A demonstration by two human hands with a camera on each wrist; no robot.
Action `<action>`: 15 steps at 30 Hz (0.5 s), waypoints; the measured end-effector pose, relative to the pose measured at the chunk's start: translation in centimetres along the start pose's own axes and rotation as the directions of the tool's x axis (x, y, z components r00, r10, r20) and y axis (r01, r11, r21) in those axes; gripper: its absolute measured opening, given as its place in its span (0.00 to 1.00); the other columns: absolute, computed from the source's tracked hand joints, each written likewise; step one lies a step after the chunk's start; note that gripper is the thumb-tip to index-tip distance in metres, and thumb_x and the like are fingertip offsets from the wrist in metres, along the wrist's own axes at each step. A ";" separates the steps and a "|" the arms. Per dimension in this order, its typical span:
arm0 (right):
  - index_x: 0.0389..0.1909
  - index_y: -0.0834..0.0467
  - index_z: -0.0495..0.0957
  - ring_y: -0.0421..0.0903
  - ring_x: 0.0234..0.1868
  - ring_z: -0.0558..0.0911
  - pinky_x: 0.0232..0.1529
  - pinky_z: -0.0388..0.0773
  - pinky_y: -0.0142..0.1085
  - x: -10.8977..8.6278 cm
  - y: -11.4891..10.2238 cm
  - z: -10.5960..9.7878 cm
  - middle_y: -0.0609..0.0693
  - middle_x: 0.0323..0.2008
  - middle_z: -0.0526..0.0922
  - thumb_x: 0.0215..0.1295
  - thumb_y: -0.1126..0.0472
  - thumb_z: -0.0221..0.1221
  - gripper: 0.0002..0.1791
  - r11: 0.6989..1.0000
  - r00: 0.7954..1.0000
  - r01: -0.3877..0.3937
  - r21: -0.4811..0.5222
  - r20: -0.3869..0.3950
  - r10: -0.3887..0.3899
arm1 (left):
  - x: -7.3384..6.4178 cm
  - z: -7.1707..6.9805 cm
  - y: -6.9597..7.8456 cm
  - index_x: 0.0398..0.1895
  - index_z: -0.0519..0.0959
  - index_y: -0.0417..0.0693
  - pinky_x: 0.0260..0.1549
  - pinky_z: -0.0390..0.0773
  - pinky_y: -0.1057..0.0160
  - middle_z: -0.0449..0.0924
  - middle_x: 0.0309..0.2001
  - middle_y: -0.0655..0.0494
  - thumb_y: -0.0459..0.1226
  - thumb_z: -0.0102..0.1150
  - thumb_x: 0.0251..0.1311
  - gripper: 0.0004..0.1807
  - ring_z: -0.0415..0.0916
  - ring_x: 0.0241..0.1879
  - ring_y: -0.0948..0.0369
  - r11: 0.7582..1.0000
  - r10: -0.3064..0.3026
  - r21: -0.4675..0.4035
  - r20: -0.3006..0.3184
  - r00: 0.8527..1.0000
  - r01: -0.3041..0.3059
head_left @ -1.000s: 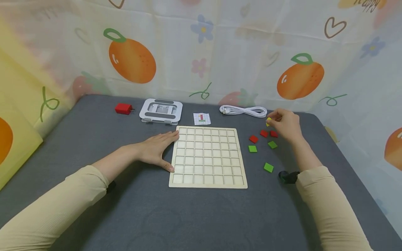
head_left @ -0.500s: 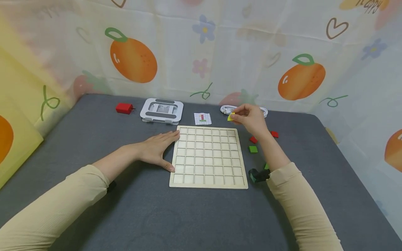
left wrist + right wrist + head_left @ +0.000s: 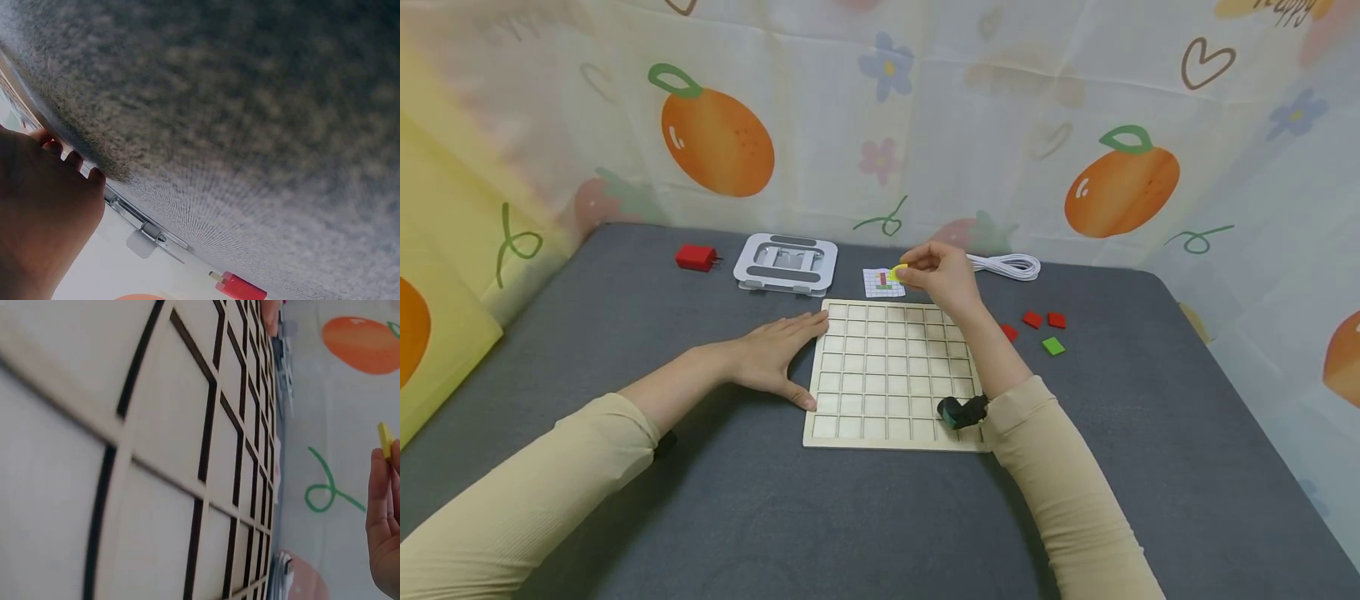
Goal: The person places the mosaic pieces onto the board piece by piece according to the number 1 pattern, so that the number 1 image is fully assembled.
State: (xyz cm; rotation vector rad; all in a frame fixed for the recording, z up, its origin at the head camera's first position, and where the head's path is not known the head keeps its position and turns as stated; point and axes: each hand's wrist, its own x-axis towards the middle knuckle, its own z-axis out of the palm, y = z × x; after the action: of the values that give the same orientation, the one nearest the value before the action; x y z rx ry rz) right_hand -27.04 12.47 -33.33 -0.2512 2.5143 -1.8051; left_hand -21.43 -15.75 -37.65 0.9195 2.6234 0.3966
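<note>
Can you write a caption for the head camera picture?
Right hand pinches a yellow tile; left hand touches the wooden board.

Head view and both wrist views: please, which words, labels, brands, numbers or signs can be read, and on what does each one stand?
"Happy": on the fabric backdrop, at the upper right of the head view; its top is cut off by the frame.
Too blurred to read: faint lettering at the backdrop's upper left.
No readable text: grid pattern card, wooden grid board, red charger plug.
</note>
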 end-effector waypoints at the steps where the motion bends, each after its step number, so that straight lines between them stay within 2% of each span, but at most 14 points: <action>1: 0.49 0.65 0.81 0.42 0.33 0.84 0.53 0.84 0.49 0.1 0.0 0.2 0.44 0.31 0.81 0.62 0.66 0.66 0.14 1.000 1.000 -0.008 0.004 0.010 0.008 | 0.0 0.0 0.0 0.79 0.47 0.40 0.76 0.48 0.38 0.40 0.81 0.46 0.68 0.69 0.43 0.68 0.40 0.80 0.44 1.000 0.000 0.002 -0.001 1.000 0.000; 4: 0.52 0.64 0.81 0.42 0.35 0.84 0.53 0.84 0.46 0.4 0.1 0.9 0.47 0.33 0.79 0.62 0.67 0.65 0.16 0.999 0.998 -0.040 -0.014 0.042 0.041 | 0.1 0.1 -0.2 0.79 0.47 0.41 0.76 0.48 0.38 0.41 0.81 0.46 0.69 0.68 0.42 0.69 0.40 0.80 0.44 1.000 0.000 0.007 -0.002 1.000 0.000; 9: 0.50 0.60 0.84 0.47 0.41 0.86 0.51 0.85 0.42 0.5 0.2 1.9 0.50 0.36 0.80 0.62 0.66 0.65 0.14 0.996 0.995 -0.072 -0.060 0.069 0.076 | 0.2 0.2 -0.2 0.80 0.46 0.44 0.77 0.46 0.39 0.39 0.82 0.48 0.69 0.68 0.42 0.69 0.39 0.81 0.46 1.000 -0.014 0.001 0.013 1.000 0.014; 15: 0.47 0.61 0.85 0.41 0.37 0.85 0.47 0.86 0.36 0.7 0.6 2.7 0.52 0.40 0.83 0.62 0.66 0.66 0.13 0.986 0.985 -0.141 -0.084 0.091 0.149 | 0.3 0.2 -0.2 0.80 0.45 0.44 0.77 0.46 0.39 0.38 0.82 0.50 0.70 0.67 0.42 0.69 0.38 0.81 0.46 1.000 -0.023 -0.002 0.022 0.999 0.023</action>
State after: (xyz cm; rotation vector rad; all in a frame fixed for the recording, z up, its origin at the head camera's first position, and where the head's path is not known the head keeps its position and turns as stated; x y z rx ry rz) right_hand -27.48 9.99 -34.79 -0.1496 2.4681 -1.6051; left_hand -21.68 -15.73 -37.98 0.8869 2.6108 0.3817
